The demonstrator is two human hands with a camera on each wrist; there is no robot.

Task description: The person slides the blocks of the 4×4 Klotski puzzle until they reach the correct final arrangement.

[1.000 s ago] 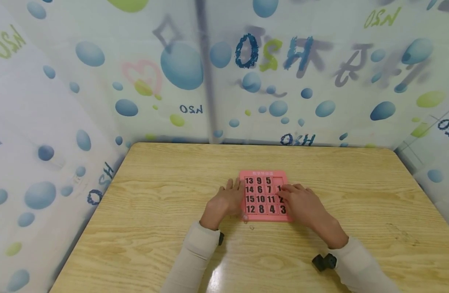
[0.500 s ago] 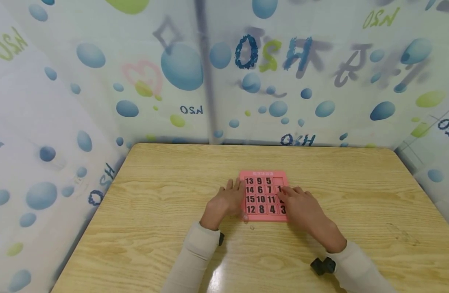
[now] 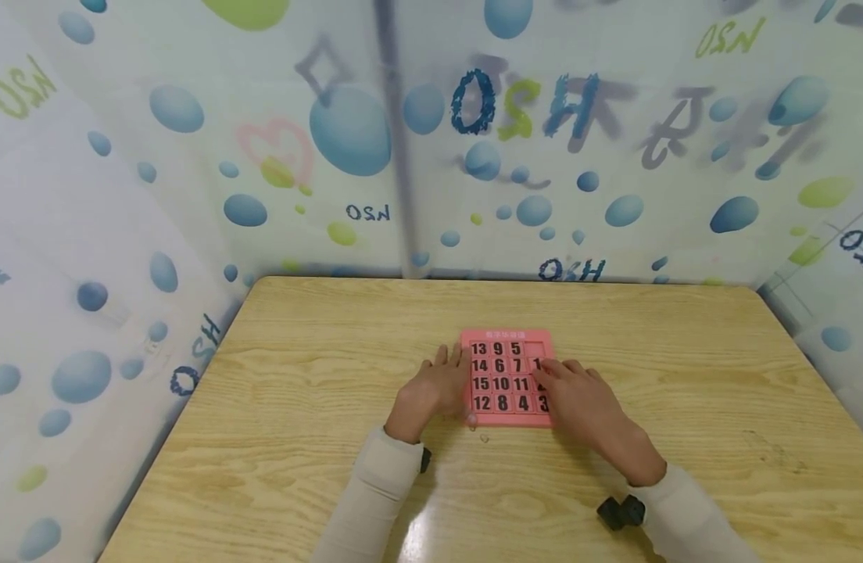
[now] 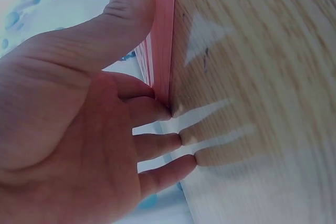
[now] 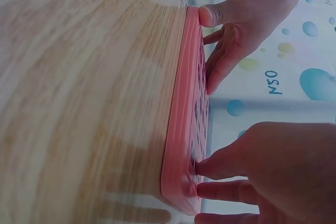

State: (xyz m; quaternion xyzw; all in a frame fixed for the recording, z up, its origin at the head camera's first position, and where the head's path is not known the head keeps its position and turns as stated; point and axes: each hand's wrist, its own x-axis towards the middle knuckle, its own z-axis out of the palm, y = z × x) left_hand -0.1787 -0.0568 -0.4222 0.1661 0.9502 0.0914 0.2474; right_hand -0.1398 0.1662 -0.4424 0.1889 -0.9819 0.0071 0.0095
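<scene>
A pink number sliding puzzle (image 3: 505, 335) lies flat on the table, its top right slot vacant. Along its left edge rests my left hand (image 3: 435, 389), fingers extended; in the left wrist view that hand (image 4: 79, 124) has fingertips on the tabletop beside the puzzle's pink side (image 4: 164, 40). My right hand (image 3: 589, 403) reaches over the right column, partly covering the 1, 2 and 3 tiles. In the right wrist view, the right hand (image 5: 294, 171) touches the puzzle (image 5: 184, 93) with thumb and a finger near one corner, while the left thumb rests at the opposite corner.
The wooden table (image 3: 319, 328) extends around the puzzle. A tiny clear, ring-like bit (image 3: 484, 438) lies just below the puzzle's near edge. Behind stands a bubble-printed curtain wall (image 3: 431, 172), with more printed panels at both sides. Black wrist devices (image 3: 621, 512) sit on the cuffs.
My right hand has shifted slightly left, covering more of the 2 and 3 tiles. The tiles keep the same places, and my left hand stays put.
</scene>
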